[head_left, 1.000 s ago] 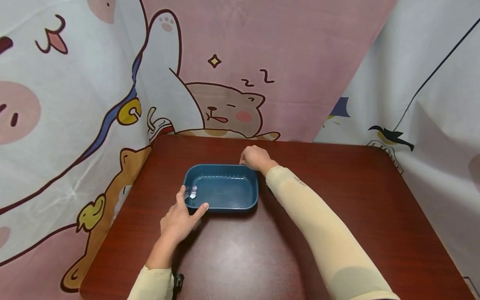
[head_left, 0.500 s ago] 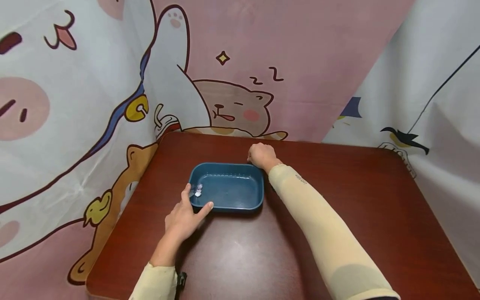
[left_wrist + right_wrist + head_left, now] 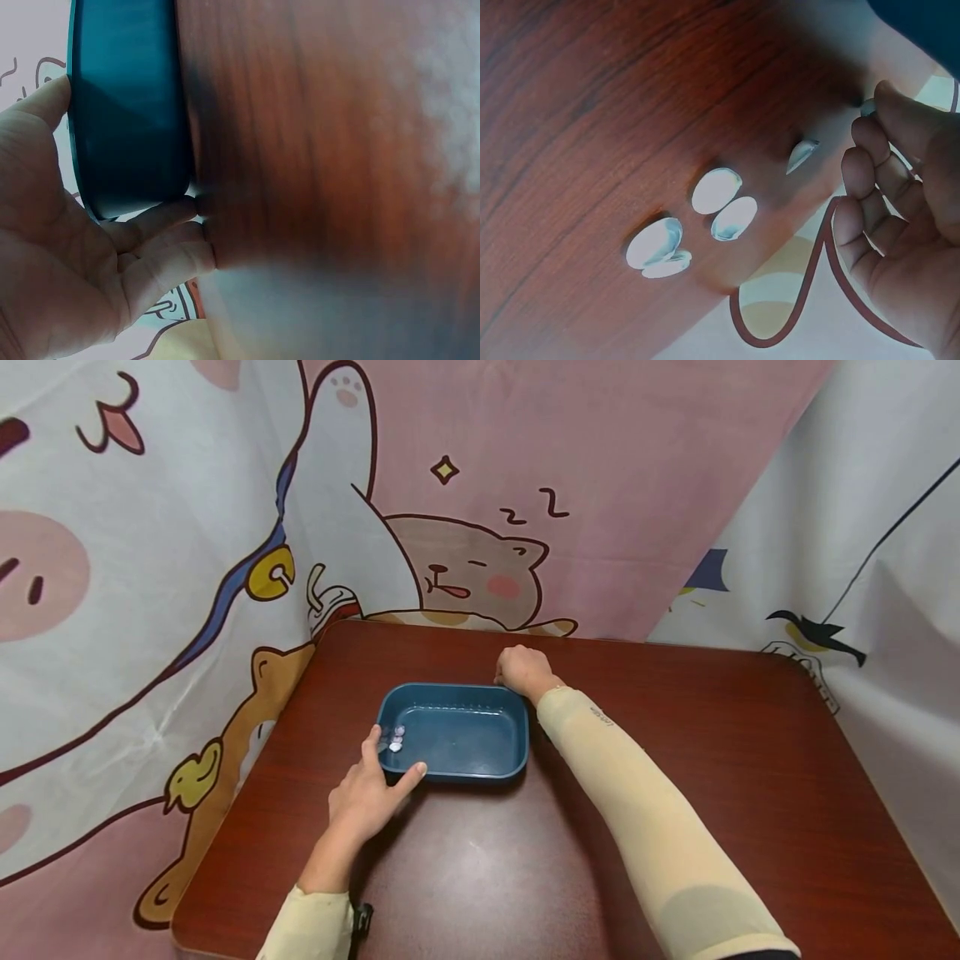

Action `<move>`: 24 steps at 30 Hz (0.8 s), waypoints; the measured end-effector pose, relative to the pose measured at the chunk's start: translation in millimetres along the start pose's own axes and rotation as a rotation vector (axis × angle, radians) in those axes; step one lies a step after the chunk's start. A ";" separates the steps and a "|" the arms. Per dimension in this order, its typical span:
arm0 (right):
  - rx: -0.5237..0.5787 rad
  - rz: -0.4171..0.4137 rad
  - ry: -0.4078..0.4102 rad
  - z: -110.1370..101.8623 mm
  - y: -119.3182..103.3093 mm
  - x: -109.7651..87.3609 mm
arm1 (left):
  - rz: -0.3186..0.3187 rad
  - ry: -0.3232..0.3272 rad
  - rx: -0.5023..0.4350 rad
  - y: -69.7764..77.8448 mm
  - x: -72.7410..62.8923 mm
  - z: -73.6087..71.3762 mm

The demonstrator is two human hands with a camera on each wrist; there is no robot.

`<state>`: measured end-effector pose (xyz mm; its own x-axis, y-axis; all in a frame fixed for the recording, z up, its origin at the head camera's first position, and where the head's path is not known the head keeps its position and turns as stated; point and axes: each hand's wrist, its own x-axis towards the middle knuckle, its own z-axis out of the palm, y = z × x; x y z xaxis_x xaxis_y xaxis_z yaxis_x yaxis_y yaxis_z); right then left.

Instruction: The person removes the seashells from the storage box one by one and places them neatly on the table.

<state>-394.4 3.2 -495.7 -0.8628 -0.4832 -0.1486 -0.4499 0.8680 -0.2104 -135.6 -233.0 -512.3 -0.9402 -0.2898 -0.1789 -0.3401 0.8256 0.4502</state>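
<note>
The table (image 3: 735, 760), cut off at six o'clock, bears a blue plastic tray (image 3: 457, 739). The left hand (image 3: 362, 797) spreads thumb and forefinger round its eight-o'clock corner; past one, the right hand (image 3: 522, 670) pinches a mostly hidden piece (image 3: 868, 107) near glossy ovals (image 3: 716, 190). Pale bits (image 3: 395, 747) inside, at nine, are indistinct.

What sort of room is unclear: cartoon cloth (image 3: 615, 485) hangs beyond the fingers (image 3: 371, 752), bordering the brown counter (image 3: 735, 727) below.

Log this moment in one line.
left hand: touching rectangular blue plastic tray; right hand: apparently pinching small grey piece; small pale pieces: tray's left end; glossy white oval pieces: on reddish-brown wood-grain table
</note>
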 end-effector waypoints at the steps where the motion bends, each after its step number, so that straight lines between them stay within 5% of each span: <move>1: 0.005 -0.001 -0.004 0.1 0.2 -0.1 | 0.000 0.001 0.001 0.0 -0.1 0.0; 11: 0.024 -0.025 -0.011 -2.7 1.9 -3.4 | 0.011 0.003 -0.001 2.0 -0.4 -1.1; 16: 0.063 -0.060 0.062 -16.7 3.6 -14.9 | 0.016 0.004 -0.016 4.8 -2.4 -1.3; 24: 0.245 -0.183 0.180 -31.3 -12.7 -75.5 | -0.006 -0.008 -0.016 3.6 -5.8 -1.9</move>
<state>-330.7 32.2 -451.6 -0.8097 -0.5813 0.0808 -0.5509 0.7053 -0.4462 -131.3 -229.3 -508.0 -0.9382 -0.2907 -0.1880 -0.3457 0.8162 0.4629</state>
